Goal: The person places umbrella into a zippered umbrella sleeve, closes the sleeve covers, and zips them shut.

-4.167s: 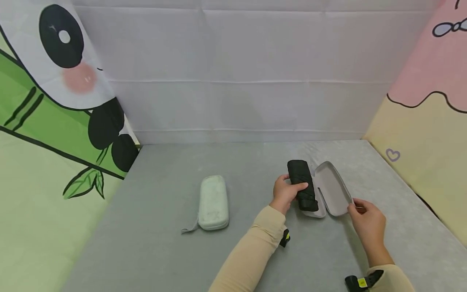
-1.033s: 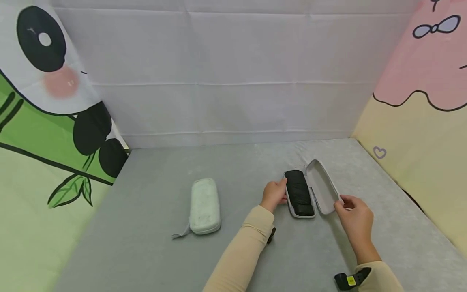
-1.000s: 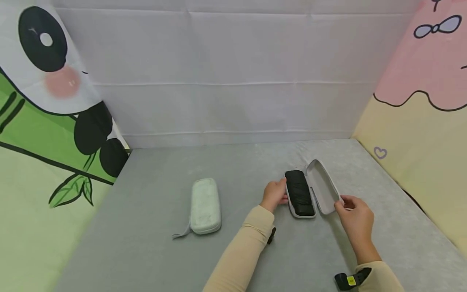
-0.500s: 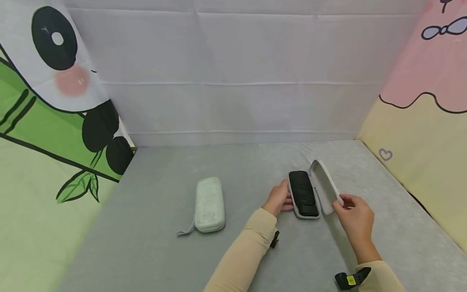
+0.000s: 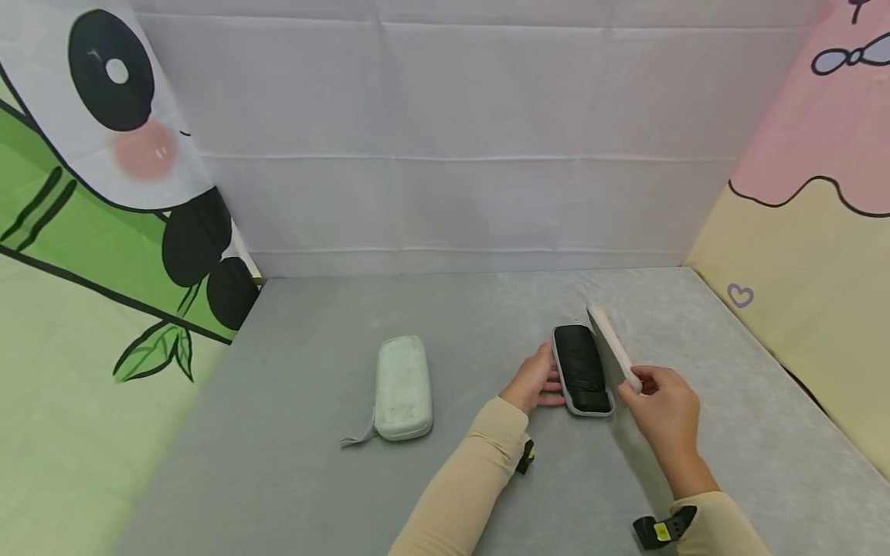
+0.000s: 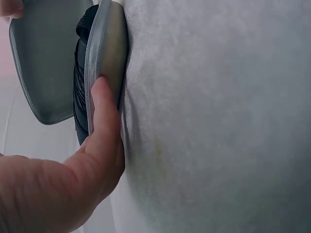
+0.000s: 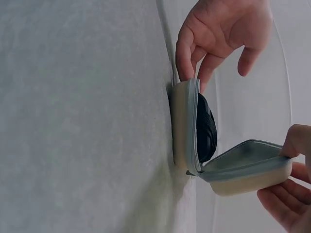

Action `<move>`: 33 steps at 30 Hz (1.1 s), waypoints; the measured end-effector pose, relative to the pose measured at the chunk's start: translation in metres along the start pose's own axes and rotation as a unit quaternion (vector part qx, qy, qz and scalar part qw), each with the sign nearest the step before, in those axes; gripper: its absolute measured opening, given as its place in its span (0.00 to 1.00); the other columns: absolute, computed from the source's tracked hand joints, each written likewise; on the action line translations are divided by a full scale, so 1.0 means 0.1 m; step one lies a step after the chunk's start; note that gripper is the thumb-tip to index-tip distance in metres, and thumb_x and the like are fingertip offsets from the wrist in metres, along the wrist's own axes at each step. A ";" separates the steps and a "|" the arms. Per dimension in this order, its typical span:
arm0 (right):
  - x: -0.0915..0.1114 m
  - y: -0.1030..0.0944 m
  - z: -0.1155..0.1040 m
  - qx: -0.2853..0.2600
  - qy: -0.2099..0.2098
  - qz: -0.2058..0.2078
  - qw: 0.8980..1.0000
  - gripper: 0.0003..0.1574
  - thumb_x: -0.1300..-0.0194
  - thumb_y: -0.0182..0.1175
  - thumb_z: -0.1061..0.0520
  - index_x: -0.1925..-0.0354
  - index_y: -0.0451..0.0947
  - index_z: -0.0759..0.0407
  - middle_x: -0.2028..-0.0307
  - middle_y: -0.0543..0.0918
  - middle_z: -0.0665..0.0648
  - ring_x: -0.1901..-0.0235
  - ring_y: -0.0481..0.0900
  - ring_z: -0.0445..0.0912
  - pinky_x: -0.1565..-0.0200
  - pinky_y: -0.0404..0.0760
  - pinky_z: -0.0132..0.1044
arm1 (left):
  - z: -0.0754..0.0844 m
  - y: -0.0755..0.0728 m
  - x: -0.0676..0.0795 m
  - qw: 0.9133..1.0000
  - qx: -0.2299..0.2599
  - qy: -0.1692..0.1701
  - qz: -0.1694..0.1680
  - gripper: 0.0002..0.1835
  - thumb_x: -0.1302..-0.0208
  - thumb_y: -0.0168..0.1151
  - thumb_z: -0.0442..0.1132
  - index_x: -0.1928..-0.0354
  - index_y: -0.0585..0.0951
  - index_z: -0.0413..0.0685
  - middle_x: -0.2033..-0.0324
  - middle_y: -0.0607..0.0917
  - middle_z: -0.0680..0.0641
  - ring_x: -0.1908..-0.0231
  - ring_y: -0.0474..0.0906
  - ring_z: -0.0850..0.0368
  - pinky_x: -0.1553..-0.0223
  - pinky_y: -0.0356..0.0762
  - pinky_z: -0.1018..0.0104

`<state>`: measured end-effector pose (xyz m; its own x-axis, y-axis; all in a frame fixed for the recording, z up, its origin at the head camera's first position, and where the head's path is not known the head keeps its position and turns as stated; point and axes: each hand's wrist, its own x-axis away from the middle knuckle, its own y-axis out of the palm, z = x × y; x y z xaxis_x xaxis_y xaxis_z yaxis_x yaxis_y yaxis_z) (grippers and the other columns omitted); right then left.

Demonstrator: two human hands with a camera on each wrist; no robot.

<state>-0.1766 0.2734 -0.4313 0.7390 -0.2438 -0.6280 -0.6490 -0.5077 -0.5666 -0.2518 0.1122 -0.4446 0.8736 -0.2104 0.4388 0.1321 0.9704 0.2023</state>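
A pale zip case point(image 7: 181, 126) lies unfolded on the grey table, with a black folded umbrella point(image 5: 581, 367) filling its lower half. Its lid point(image 5: 615, 346) stands up nearly on edge at the right. My right hand point(image 5: 664, 405) pinches the near end of the lid between thumb and fingers. Against the left side of the lower half rests my left hand point(image 5: 531, 378), its fingers extended and touching the wall. The left wrist view shows a fingertip on the case wall point(image 6: 114, 48), beside the dark folds of the umbrella.
A second, closed pale green case point(image 5: 403, 390) with a wrist strap point(image 5: 358, 440) lies to the left on the grey tabletop point(image 5: 313, 347). A white cloth backdrop point(image 5: 445, 154) rises behind, with printed cartoon panels at both sides.
My left hand has put the umbrella into the case's lower half and moved to its side wall. My right hand has swung the lid upward and left.
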 end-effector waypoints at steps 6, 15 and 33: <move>0.00 0.03 -0.05 0.002 -0.032 -0.004 0.999 0.12 0.58 0.64 0.65 0.69 0.82 0.68 0.77 0.79 0.60 0.77 0.76 0.52 0.73 0.72 0.47 | 0.01 0.00 0.00 1.000 0.004 -0.012 -0.005 0.34 0.31 0.40 0.59 0.41 0.70 0.34 0.56 0.75 0.39 0.59 0.74 0.44 0.63 0.78 0.51; 0.05 0.15 -0.14 0.013 -0.161 0.008 0.987 0.11 0.64 0.63 0.67 0.74 0.81 0.68 0.76 0.79 0.62 0.77 0.76 0.55 0.75 0.75 0.49 | 0.03 0.00 0.03 1.000 0.002 -0.010 -0.009 0.33 0.30 0.39 0.59 0.42 0.71 0.35 0.58 0.76 0.40 0.60 0.76 0.44 0.63 0.78 0.52; 0.10 0.33 -0.27 0.076 -0.287 -0.109 0.949 0.13 0.69 0.69 0.68 0.78 0.76 0.64 0.78 0.72 0.58 0.79 0.72 0.53 0.77 0.74 0.44 | -0.03 0.03 0.01 0.997 -0.057 0.003 0.057 0.14 0.36 0.57 0.42 0.58 0.74 0.37 0.71 0.77 0.44 0.74 0.77 0.52 0.70 0.80 0.59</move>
<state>-0.1861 0.2315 -0.4414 0.6665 0.3650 -0.6501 -0.5435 -0.3591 -0.7588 -0.2490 0.1154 -0.4456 0.8888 -0.0985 0.4475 0.0847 0.9951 0.0508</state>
